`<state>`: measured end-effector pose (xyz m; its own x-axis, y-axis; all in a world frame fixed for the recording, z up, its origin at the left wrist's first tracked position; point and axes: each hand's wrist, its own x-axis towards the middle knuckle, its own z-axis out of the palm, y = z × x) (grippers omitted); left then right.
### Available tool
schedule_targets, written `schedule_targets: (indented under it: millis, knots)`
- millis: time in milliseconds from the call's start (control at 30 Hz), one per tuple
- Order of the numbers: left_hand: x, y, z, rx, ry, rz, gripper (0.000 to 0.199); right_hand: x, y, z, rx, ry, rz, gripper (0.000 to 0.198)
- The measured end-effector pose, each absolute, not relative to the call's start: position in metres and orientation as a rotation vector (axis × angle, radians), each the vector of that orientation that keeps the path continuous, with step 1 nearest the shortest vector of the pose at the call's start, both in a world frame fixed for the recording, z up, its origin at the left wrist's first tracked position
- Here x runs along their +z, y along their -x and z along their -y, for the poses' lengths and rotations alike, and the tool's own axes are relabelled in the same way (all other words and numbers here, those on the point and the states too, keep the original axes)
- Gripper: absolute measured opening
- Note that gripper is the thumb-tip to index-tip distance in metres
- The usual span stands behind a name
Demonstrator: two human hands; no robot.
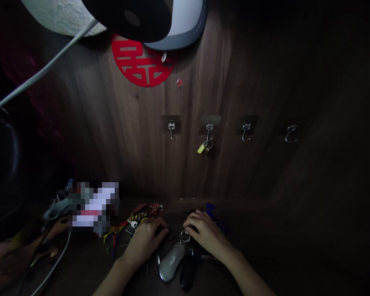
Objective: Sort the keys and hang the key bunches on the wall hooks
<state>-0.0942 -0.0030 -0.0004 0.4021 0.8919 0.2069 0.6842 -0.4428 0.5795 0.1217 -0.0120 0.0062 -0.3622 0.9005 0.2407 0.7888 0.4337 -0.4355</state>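
The silver fob [172,262] sits near, between our half-curled left hand [147,236] and right hand [206,231], its ring [185,241] at the right fingertips [187,227], either hold unclear, so we should pinch that ring squarely.

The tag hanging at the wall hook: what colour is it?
The tag is yellow, shown best in the head view.

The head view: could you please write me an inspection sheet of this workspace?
Surface: dark tabletop, dimly lit.
Job's things: key ring, silvery fob, black fob.
Clutter: colourful cords, blue item.
Grip: right hand at the key ring; left hand beside the cords, hold unclear.
Cables: white cable, upper left; thin pale cable, lower left.
Surroundings: wooden panel with four hooks, yellow-tagged keys on the second from left; red ornament above.
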Motion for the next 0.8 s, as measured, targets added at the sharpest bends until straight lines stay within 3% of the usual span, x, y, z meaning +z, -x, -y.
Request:
schedule_targets:
  millis: [267, 500, 800]
  knots:
    - [0.001, 0.088, 0.0, 0.938, -1.967, -1.367, 0.023, 0.006, -0.111, 0.016, 0.285, 1.315, 2.2, 0.018]
    - [0.008, 0.084, 0.002, 0.99, -1.816, -1.337, 0.026, 0.009, -0.098, 0.025, 0.248, 1.084, 2.2, 0.031]
    - [0.004, 0.079, 0.003, 1.002, -1.713, -1.218, 0.022, 0.007, -0.093, 0.028, 0.205, 1.006, 2.161, 0.025]
